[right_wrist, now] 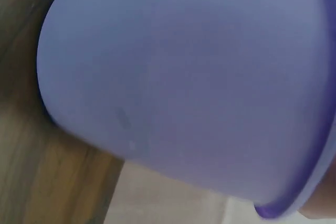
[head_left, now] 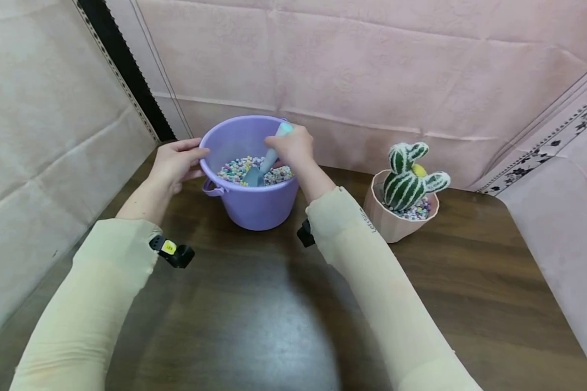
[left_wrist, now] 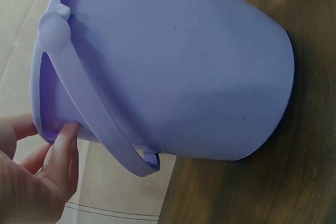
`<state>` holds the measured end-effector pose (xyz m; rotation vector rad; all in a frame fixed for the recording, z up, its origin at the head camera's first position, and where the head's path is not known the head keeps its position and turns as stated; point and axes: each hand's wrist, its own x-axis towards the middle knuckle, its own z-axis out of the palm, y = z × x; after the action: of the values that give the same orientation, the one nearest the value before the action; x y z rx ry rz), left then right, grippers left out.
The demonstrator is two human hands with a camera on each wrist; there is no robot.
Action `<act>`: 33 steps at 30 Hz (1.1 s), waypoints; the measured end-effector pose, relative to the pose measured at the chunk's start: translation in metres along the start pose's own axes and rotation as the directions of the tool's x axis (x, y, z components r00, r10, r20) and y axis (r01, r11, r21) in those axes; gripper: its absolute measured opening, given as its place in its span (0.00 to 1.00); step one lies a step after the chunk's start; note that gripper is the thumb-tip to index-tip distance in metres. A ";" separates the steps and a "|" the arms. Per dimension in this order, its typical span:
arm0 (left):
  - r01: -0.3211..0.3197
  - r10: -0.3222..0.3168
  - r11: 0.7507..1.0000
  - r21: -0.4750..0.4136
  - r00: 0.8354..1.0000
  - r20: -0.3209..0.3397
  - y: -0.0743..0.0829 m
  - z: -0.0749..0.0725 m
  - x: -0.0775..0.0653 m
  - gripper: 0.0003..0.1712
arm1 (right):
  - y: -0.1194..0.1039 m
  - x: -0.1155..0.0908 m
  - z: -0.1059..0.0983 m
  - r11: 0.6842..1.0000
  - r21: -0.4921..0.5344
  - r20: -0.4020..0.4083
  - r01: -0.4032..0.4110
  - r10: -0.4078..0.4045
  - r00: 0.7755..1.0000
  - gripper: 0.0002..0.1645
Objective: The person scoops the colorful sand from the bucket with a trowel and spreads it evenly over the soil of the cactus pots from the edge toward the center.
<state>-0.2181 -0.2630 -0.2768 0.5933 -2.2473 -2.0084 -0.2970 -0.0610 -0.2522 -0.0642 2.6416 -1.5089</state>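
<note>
Before us is a dark brown wood-grain table (head_left: 215,315). On it stands a round lavender plastic bucket (head_left: 259,210), upright, its curved carrying handle (left_wrist: 100,98) hanging down outside the wall. To the bucket's right, apart from it, we see a pale pink faceted pot (head_left: 387,224) with a knitted green-and-white cactus (head_left: 405,190) in it.

Our left hand (head_left: 172,163) pinches the bucket's rim on the left side, fingers and thumb bent over the edge. Our right hand (head_left: 297,149) reaches over the opposite rim, its fingers wrapped round the grip of a light blue plastic scoop (head_left: 268,161). The scoop slants down inside the bucket, its blade among small pastel beads (head_left: 233,169) that cover the floor; how deep it sits we cannot tell.

To scoop well, we would judge it best to keep the left pinch firm, so that the bucket neither slides nor tips as the blade pushes. We should drive the blade in at a low angle, level it before lifting, and raise it slowly clear of the rim, since a heaped load would likely shed beads.
</note>
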 end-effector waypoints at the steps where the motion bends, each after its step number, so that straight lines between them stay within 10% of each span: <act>1: 0.000 0.000 1.000 0.003 1.000 -0.001 0.000 0.001 0.000 0.31 | 0.000 0.001 0.000 1.000 0.009 0.004 -0.010 0.010 1.000 0.16; 10: -0.014 0.014 1.000 0.012 1.000 0.004 0.003 0.006 -0.001 0.31 | 0.002 0.007 0.005 0.980 0.171 -0.068 -0.105 0.118 0.991 0.15; 17: -0.002 0.002 1.000 0.022 1.000 -0.015 0.004 0.006 -0.003 0.30 | 0.003 0.011 0.010 0.892 0.432 -0.057 -0.134 0.175 0.983 0.18; 33: 0.013 -0.012 0.999 0.036 1.000 -0.023 0.002 0.000 -0.003 0.30 | 0.001 0.001 0.003 0.749 0.646 0.009 -0.148 0.186 0.982 0.17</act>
<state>-0.2160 -0.2616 -0.2746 0.6317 -2.2765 -1.9601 -0.2977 -0.0634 -0.2546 0.2658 1.9328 -2.2719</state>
